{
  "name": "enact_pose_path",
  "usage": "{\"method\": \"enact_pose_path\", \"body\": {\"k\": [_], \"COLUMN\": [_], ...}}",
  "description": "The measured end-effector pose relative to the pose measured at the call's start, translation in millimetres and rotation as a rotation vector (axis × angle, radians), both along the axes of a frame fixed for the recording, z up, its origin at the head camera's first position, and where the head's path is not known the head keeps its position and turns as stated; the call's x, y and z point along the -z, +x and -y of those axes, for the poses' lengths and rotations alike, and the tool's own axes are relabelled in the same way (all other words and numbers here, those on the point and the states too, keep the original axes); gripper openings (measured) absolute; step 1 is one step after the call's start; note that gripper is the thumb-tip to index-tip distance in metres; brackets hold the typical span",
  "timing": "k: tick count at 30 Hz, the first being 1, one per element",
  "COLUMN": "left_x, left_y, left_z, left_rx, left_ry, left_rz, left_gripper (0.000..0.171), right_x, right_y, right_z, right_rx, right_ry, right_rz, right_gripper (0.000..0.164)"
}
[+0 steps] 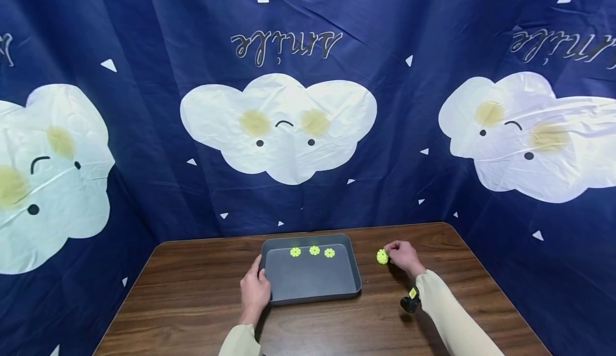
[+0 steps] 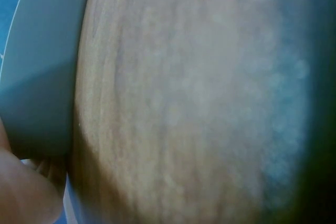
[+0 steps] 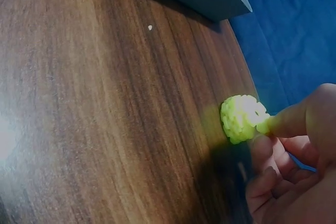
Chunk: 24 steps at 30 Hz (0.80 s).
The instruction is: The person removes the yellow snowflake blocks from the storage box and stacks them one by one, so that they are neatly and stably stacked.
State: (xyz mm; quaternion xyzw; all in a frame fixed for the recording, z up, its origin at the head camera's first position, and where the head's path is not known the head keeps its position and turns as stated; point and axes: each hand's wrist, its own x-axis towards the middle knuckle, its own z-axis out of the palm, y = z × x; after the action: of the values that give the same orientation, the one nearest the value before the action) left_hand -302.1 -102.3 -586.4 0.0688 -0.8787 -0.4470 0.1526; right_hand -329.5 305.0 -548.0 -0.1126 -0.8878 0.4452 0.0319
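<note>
- Apparently, the step in hand is taking one piece off a small pile [image 1: 382,258] of yellow-green flower-shaped pieces, which sits on the bench [image 1: 332,329] to the right of the grey tray [image 1: 308,281].
- The right hand [image 1: 405,255] pinches at the pile's edge – in the right wrist view thumb and fingertips close on what looks like a single piece [image 3: 263,125], sticking out beside the rest and seemingly touching them.
- The left hand [image 1: 255,291] lies against the tray's left side, touching it; whether the fingers grip the wall or merely steady it, one cannot tell.
- Three loose pieces [image 1: 314,250] lie in the tray, near its far wall, in a slightly uneven row and apart from one another.
- By this reading, the next move calls for parting the pinched piece cleanly from the pile, then carrying it left over the tray's right wall – high enough to clear the rim – to bare floor, with the left hand holding the tray steady.
</note>
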Motion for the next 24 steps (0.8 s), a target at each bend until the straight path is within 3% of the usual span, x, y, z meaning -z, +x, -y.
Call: {"method": "enact_pose_path", "body": {"k": [7,24], "left_x": [0.7,0.9], "left_y": [-1.0,-2.8], "left_z": [0,-1], "left_rx": [-0.002,-0.006], "left_ry": [0.0,0.008], "left_rz": [0.013,0.016], "left_gripper": [0.046,0.046], "right_x": [3.7,12.3], "right_y": [1.5,2.6], "right_z": [-2,-1], "right_rx": [0.006,0.0], "right_ry": [0.037,0.009], "right_rz": [-0.008,0.025], "right_gripper": [0.017,0.014]}}
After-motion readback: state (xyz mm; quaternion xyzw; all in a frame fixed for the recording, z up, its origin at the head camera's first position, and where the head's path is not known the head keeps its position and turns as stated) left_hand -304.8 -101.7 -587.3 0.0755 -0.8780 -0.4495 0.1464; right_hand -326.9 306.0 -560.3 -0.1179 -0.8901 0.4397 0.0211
